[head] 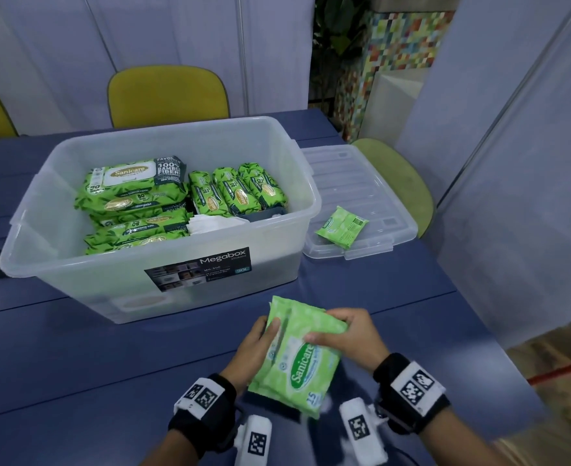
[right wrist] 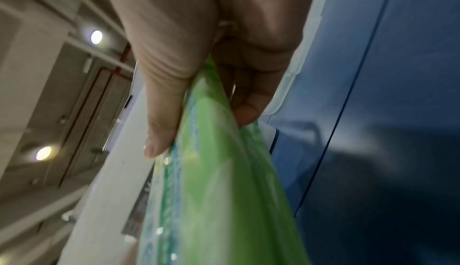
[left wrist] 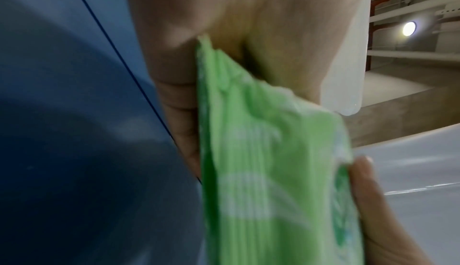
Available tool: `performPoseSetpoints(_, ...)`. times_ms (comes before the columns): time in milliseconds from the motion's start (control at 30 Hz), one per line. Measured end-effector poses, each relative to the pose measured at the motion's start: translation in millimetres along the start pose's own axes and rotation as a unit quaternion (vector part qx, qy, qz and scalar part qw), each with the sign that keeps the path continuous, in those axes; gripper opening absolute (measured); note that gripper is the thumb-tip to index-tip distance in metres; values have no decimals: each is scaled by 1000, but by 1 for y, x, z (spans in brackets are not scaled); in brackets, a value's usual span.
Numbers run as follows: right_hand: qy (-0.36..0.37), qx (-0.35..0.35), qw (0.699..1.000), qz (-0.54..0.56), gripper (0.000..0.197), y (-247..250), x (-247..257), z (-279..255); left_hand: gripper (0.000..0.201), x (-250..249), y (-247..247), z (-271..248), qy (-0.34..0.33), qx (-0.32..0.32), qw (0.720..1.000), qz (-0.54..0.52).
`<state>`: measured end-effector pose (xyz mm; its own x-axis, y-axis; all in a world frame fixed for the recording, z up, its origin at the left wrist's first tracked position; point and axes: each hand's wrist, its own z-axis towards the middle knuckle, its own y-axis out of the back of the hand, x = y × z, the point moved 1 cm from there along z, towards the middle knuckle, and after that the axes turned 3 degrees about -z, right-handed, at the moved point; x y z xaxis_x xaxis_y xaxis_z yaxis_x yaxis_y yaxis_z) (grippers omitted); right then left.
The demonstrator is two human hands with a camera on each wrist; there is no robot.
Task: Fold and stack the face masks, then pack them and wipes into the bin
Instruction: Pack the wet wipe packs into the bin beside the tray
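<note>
Two hands: my left hand (head: 256, 344) and my right hand (head: 346, 334) both grip the light green wipes pack (head: 297, 354), fingers curled round its edges.
Pack: lifted above the blue table (head: 109, 348), just in front of the clear bin (head: 163, 284).
Bin: already holds wipes packs (head: 132, 196) and white masks (head: 210, 224).

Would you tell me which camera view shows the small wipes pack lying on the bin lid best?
The head view: the small wipes pack lies in plain sight on the clear lid, right of the bin. Neither wrist view shows it; each shows only the packs held by the left hand and right hand.
</note>
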<state>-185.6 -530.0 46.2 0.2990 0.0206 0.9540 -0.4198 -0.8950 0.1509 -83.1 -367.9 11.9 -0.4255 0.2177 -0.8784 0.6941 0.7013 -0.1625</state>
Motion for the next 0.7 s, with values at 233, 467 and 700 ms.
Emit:
performPoseSetpoints(233,69,-43,979,-187,34,-24,2,26,68,0,2,5,15,32,998,-48)
performPoseSetpoints(467,90,-41,945,-313,55,-21,2,55,81,6,8,10,8,33,996,-81)
performPoseSetpoints(700,61,-123,853,-504,63,69,12,157,85,4,17,17,7,-9,995,-97)
